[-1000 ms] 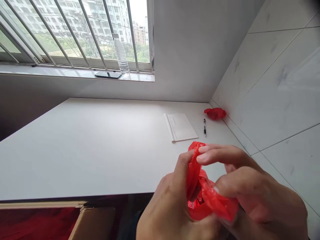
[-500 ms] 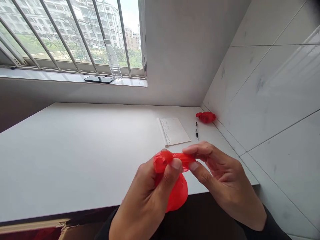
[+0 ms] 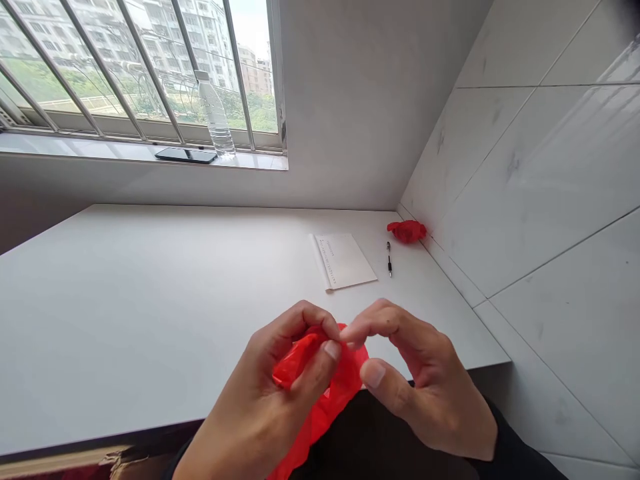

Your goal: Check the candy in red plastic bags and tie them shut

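A thin red plastic bag (image 3: 345, 380) is bunched up in front of me, over the near edge of the table. My left hand (image 3: 270, 393) pinches it between thumb and fingers, and part of it hangs below that hand. Beside it on the right is my right hand (image 3: 415, 373), its thumb and fingers spread apart. The right fingertips are at the bag near the left fingertips; whether they touch it I cannot tell.
The white table (image 3: 150, 300) holds a notepad (image 3: 347, 260) with writing, a black pen (image 3: 389, 260) and another crumpled red bag (image 3: 407, 231) by the tiled wall. On the windowsill are a clear bottle (image 3: 217, 117) and a dark phone (image 3: 185, 155).
My right thumb has come away from the red bag and the right hand has opened. Both hands have shifted slightly left, and more of the bag hangs down below the left hand.
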A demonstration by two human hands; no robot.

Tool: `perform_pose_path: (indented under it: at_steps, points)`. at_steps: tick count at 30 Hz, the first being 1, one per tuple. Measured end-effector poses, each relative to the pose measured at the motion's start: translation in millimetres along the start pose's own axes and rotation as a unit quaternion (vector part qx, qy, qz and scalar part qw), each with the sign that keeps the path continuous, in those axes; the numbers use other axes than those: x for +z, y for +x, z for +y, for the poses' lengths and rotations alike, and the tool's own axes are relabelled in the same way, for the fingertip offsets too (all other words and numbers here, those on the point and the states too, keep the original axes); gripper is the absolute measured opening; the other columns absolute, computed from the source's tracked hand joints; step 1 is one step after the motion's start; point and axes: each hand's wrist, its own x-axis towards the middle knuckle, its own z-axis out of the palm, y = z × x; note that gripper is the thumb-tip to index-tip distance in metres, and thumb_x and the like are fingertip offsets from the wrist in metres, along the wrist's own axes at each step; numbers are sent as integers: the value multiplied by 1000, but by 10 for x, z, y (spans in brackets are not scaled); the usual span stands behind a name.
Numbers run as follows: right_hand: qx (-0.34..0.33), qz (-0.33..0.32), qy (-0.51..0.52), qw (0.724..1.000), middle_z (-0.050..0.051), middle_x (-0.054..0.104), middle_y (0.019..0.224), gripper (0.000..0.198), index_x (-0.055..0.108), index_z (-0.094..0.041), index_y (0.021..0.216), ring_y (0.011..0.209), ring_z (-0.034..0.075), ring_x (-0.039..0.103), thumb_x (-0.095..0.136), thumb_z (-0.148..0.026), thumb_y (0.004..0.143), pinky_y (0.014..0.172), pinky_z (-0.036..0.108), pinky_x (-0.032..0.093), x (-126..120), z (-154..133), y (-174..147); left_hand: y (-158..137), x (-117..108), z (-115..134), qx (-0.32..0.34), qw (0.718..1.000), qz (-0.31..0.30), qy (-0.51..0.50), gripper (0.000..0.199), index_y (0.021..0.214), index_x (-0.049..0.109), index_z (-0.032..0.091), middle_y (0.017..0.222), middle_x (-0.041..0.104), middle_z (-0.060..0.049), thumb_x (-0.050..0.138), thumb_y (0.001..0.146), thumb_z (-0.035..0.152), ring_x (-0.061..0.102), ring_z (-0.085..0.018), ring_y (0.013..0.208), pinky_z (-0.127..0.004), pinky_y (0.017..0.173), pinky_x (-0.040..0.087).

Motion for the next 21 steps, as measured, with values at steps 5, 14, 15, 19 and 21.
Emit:
perform_pose_path:
  at_steps: [5,14,15,19,21]
  points:
    - [19,-65,45,997,6,63,130,83,50,-33,146,119,26,60,85,-53,73,105,42,49,13,156,22,-134,25,-20,101,993,-41,53,9,94,57,27,75,64,2,61,88,22,55,-10,55,-19,47,46]
    - [104,-83,82,988,3,67,96,32,64,-26,127,89,17,62,50,-42,103,92,38,52,14,228,40,-110,-92,-233,280,904,39,320,63,147,46,22,113,68,-8,48,89,-1,66,-14,90,-24,71,56]
    - [119,-96,99,983,2,66,96,33,63,-26,129,89,17,62,46,-42,105,92,38,52,7,238,51,-115,-90,-278,298,897,41,324,63,150,44,21,116,67,-9,50,90,0,66,-15,94,-26,74,57]
    - [141,-189,160,959,2,65,92,29,66,-22,117,85,15,61,50,-41,104,82,32,51,-18,305,70,-183,-61,-414,360,866,58,342,61,150,42,19,125,62,-15,55,92,6,63,-21,100,-33,76,56]
    - [149,-189,167,956,2,64,91,24,66,-19,106,83,14,59,55,-41,101,79,30,51,-26,329,62,-215,-63,-439,347,866,81,351,52,142,49,19,121,62,-14,55,92,6,62,-20,96,-33,74,55]
